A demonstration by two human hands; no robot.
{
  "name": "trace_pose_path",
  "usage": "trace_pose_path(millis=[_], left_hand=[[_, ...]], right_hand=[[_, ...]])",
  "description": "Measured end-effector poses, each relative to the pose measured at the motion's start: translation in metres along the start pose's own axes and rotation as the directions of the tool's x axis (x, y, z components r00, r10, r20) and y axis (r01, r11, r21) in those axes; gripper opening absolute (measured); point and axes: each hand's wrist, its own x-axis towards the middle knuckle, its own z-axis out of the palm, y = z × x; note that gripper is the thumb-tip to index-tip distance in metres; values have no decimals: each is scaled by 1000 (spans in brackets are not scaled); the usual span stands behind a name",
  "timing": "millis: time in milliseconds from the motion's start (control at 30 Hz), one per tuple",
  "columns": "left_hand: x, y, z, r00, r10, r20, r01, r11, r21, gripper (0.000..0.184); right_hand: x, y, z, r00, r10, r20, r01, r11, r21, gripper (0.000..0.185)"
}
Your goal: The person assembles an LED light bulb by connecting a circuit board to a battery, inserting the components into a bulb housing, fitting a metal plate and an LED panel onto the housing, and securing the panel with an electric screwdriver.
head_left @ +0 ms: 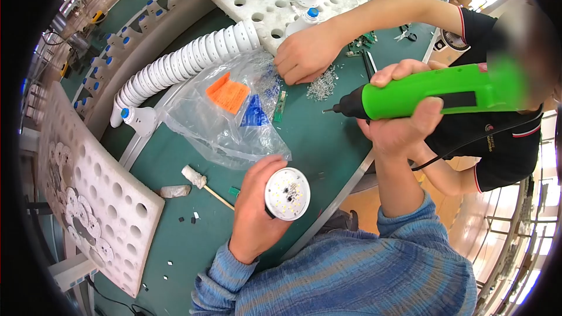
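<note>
My left hand point(257, 213) is wrapped round a round white lamp body, its LED board point(287, 193) facing up toward the camera. Above and to the right, my right hand point(404, 120) grips a green electric screwdriver point(439, 90), whose thin bit points left over the table. The bit and the lamp are well apart. A clear plastic bag point(199, 120) with orange and blue labels lies beyond my left hand. Past the bit lies a pile of small screws point(322, 85), close to a co-worker's hand point(307, 55).
A co-worker in a black shirt stands at the right. White foam boards with holes point(108, 199) are at left and top. A row of stacked white cups point(187, 58) curves across the back. A cotton-tipped stick point(208, 186) lies left of my left hand.
</note>
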Motion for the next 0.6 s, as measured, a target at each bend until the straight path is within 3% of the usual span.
trace_pose_path(millis=[33, 133, 233, 600], left_hand=[[3, 1, 1, 1000, 10, 6, -10, 1000, -7, 69], [9, 4, 7, 999, 42, 25, -42, 999, -30, 66], [13, 7, 11, 996, 66, 52, -62, 995, -73, 63], [13, 11, 14, 990, 108, 88, -99, 990, -96, 66]], right_hand=[[0, -6, 1, 999, 31, -10, -31, 999, -39, 66], [-2, -25, 9, 993, 89, 74, -99, 984, 147, 61], [-2, -39, 17, 985, 85, 148, -123, 954, 274, 71], [-6, -60, 25, 944, 87, 319, -179, 945, 272, 81]])
